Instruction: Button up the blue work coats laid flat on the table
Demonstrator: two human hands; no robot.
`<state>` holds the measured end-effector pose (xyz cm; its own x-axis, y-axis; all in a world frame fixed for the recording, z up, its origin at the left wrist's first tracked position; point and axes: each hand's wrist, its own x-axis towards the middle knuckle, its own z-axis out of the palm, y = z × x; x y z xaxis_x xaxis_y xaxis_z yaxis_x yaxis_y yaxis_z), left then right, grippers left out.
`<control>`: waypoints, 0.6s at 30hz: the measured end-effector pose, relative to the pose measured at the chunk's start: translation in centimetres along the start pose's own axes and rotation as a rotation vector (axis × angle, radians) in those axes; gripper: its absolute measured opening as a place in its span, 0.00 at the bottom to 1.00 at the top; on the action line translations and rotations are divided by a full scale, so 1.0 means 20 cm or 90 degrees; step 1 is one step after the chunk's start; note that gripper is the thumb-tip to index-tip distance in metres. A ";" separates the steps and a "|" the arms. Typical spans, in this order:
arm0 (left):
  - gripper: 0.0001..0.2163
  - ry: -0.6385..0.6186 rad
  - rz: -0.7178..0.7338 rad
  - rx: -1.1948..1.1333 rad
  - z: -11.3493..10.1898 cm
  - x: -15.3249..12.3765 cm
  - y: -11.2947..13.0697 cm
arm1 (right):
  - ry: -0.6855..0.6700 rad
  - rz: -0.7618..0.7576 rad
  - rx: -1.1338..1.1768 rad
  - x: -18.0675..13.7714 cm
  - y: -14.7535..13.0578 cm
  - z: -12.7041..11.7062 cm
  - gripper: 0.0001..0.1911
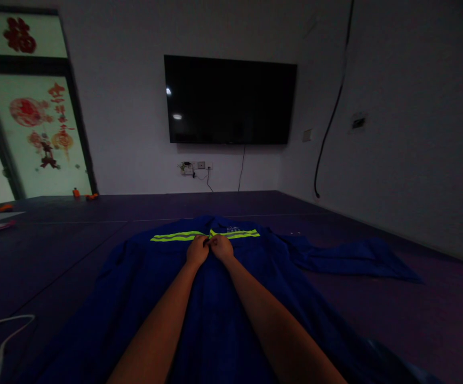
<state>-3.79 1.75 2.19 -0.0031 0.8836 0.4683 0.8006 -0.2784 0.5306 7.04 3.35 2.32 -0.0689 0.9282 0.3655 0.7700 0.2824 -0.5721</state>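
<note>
A blue work jacket (155, 298) with a yellow-green reflective stripe (175, 236) across the chest lies spread flat on a dark surface (55, 250). One sleeve (347, 258) stretches out to the right. My left hand (197, 250) and my right hand (221, 248) meet at the jacket's front opening, just below the stripe. Both hands are closed, fingers pinching the fabric edges at the centre. What exactly sits between the fingertips is too small to make out.
A black wall-mounted screen (229, 100) hangs ahead, with a power socket (195, 166) and cables below it. A glass door with red decorations (39, 128) is at the left. A white cable (3, 330) lies at the lower left. Small orange items (83, 194) sit by the door.
</note>
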 end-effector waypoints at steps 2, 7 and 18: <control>0.13 0.003 -0.003 0.003 0.00 0.00 0.00 | 0.001 -0.001 0.004 0.00 0.00 0.00 0.09; 0.12 0.004 -0.007 0.008 0.01 0.00 0.00 | 0.012 0.004 0.007 0.00 0.00 0.01 0.09; 0.09 -0.007 0.008 0.012 0.01 0.01 -0.02 | 0.045 -0.011 0.005 -0.01 -0.01 0.01 0.16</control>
<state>-3.89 2.09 1.91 0.0136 0.8843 0.4667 0.8115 -0.2824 0.5116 6.81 3.24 2.17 -0.0371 0.9037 0.4266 0.7644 0.3006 -0.5703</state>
